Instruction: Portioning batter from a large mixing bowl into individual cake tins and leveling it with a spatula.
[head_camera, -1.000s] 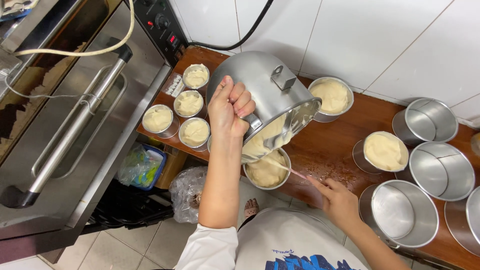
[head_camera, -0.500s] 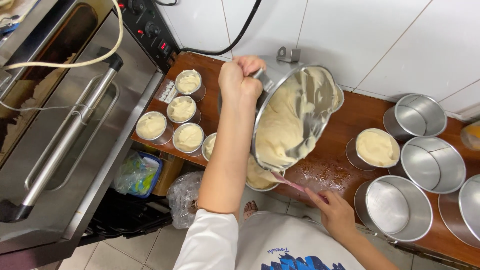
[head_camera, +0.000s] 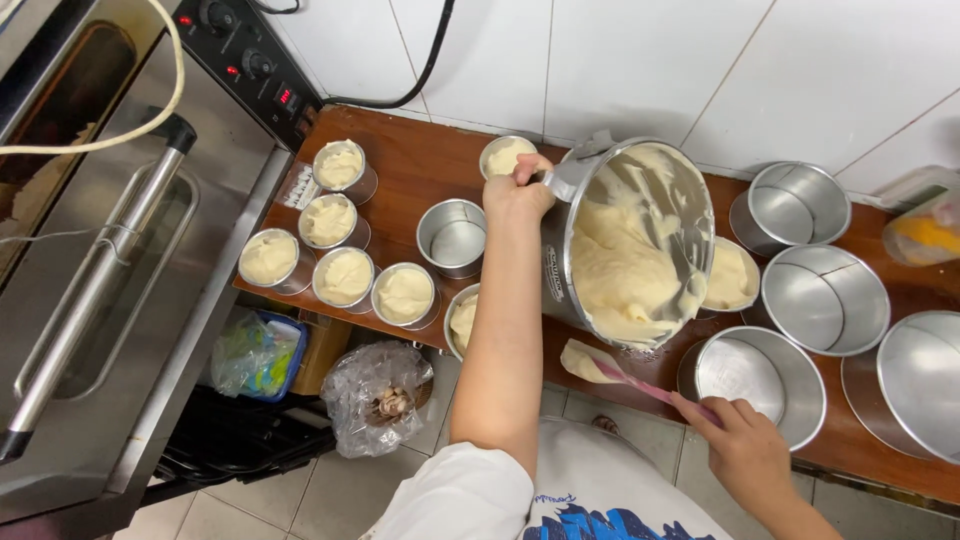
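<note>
1. A white short-sleeved shirt (head_camera: 560, 495) covers the torso.
2. Its left sleeve (head_camera: 455, 495) ends above the elbow.
3. A blue printed design (head_camera: 615, 520) sits on the shirt's front.
4. Both forearms are bare, the left hand (head_camera: 515, 190) and right hand (head_camera: 745, 445) ungloved.

A small dark display with red digits (head_camera: 284, 96) sits on the oven's control panel, upper left of the frame. Just below it, a pale rectangular label (head_camera: 299, 186) lies on the wooden counter's left edge. A narrow label (head_camera: 553, 272) runs down the mixing bowl's steel side, mid-frame.

Filled tins (head_camera: 345, 275) and empty pans (head_camera: 823, 298) crowd the counter (head_camera: 420, 165); bare wood stays open near the wall.
</note>
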